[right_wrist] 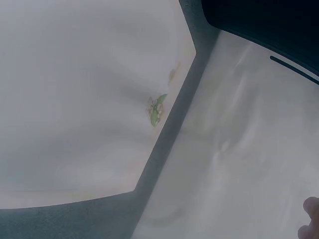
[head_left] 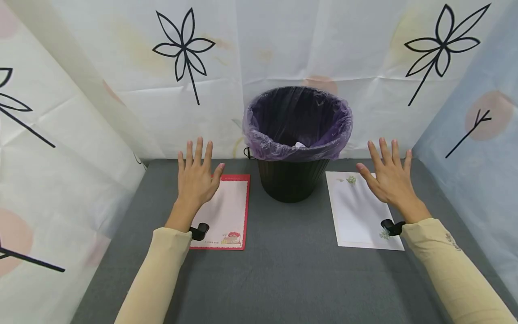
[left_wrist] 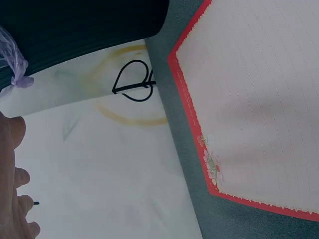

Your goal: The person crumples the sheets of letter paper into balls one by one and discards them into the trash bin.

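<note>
My left hand is held up with straight, spread fingers over a red-bordered sheet of writing paper. In the left wrist view that paper shows faint ruled lines and a small floral print along its border, and my fingertips show at the left edge. On the other side, my right hand hovers with fingers spread above a white sheet of paper with small green plant prints. The right wrist view shows this white sheet close up, fingertips at the lower right. Both hands hold nothing.
Between the sheets, at the back of the grey table, stands a black trash bin lined with a purple plastic bag. A scrap of white lies inside it. White cloth with printed flowers encloses the back and sides.
</note>
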